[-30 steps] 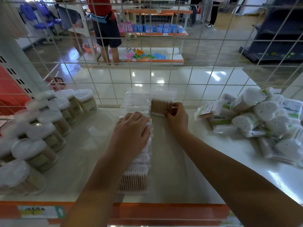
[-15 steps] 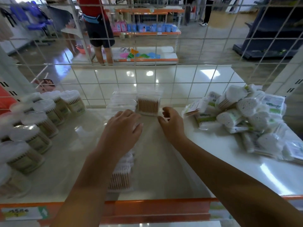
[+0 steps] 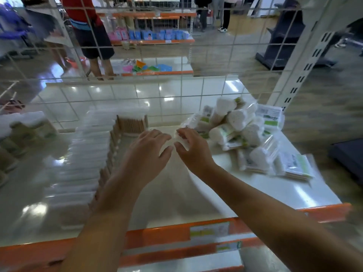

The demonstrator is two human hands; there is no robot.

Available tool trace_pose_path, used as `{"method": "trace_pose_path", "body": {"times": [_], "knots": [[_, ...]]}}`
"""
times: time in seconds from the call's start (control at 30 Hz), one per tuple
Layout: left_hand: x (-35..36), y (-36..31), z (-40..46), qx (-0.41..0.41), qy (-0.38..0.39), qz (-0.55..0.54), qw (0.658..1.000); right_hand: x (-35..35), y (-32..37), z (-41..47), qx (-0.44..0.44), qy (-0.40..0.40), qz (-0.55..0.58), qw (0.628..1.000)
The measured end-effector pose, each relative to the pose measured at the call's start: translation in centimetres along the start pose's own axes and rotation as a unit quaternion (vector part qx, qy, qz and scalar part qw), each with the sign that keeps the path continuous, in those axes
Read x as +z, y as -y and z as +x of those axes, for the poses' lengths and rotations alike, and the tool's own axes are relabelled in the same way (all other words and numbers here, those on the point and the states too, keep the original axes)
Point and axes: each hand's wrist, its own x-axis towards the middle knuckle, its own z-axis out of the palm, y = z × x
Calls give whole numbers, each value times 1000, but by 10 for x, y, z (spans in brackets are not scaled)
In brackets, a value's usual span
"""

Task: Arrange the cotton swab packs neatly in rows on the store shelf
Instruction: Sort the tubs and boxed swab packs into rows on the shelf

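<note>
Head view of a white store shelf (image 3: 196, 197) with an orange front edge (image 3: 167, 232) and a white wire grid (image 3: 182, 61) at its back. Both forearms reach forward over the middle of the shelf. The left hand (image 3: 145, 156) is held palm down with its fingers spread apart and relaxed, holding nothing; its fingertips lie just in front of the single box of wooden-stemmed swabs (image 3: 132, 123) that stands at the back of the shelf. The right hand (image 3: 191, 149), just beside the left, has its fingers curled and pinched on a clear cotton swab pack (image 3: 181, 134) at the near left edge of the heap; motion blur hides how much of the pack is in the grip.

A row of clear swab boxes (image 3: 86, 154) runs from the back of the shelf toward the front edge, left of the left forearm, the boxes touching one another. A loose heap of bagged swab packs (image 3: 243, 134) with white cotton ends and green-printed labels lies on the right half of the shelf, unsorted and overlapping. Round tubs (image 3: 29, 126) of swabs stand at the far left, blurred. Price labels (image 3: 209, 230) are fixed to the orange edge. Beyond the grid, a person in dark shorts (image 3: 92, 40) stands in the aisle near another shelf unit (image 3: 153, 38) carrying pink and blue goods.
</note>
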Motion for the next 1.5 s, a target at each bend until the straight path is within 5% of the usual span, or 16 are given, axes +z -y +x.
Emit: {"method": "trace_pose_path", "body": {"times": [0.7, 0.93, 1.07, 1.17, 1.5], "knots": [[66, -147, 34, 95, 26, -50, 994, -152, -83, -59, -136, -65, -5, 989], [83, -160, 44, 65, 47, -59, 995, -180, -98, -42, -147, -170, -23, 974], [95, -159, 40, 56, 68, -67, 994, -188, -116, -36, -66, -50, -80, 993], [101, -153, 36, 43, 79, -78, 993, -189, -126, -38, -132, 36, -146, 980], [105, -147, 15, 8, 107, -81, 991, -190, -146, -47, -188, 45, -219, 956]]}}
